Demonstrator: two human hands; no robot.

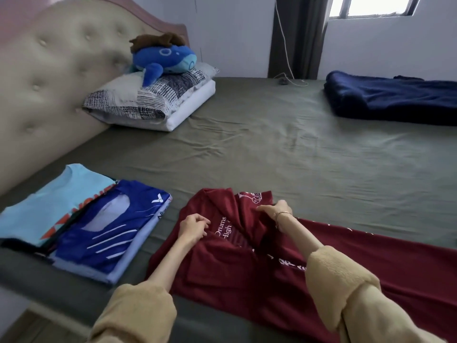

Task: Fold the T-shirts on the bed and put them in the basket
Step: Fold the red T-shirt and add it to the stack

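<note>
A dark red T-shirt with white lettering lies spread on the green bed sheet in front of me, its upper part bunched up. My left hand grips the cloth near the lettering. My right hand pinches a raised fold near the collar. To the left lie two folded shirts, a royal blue one overlapping a light blue one. No basket is in view.
A padded headboard runs along the left. A patterned pillow with a blue plush toy sits at the far left. A folded navy blanket lies far right. The bed's near edge is close to me.
</note>
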